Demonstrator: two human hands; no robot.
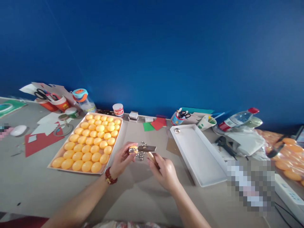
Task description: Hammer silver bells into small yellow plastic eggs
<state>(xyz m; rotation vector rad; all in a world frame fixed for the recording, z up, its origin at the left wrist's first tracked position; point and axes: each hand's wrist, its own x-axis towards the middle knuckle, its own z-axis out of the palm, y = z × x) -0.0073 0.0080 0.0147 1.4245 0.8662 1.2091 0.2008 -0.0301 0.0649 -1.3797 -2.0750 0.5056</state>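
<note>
Over the middle of the table, my left hand grips an orange ping-pong ball with shiny silver pieces on its near side. A red bead bracelet circles that wrist. My right hand is wrapped around the wooden handle of a hammer. The hammer's dark head points left, close beside the ball; whether they touch I cannot tell. Behind and below the tool lies a pile of small silver metal pieces, partly hidden. Left of my hands, a shallow box holds rows of orange balls.
On the right sits a long white tray with one silver-studded ball in its far corner. Along the blue wall stand a pen cup, a water bottle and a round tub. A glue gun and power strip lie right.
</note>
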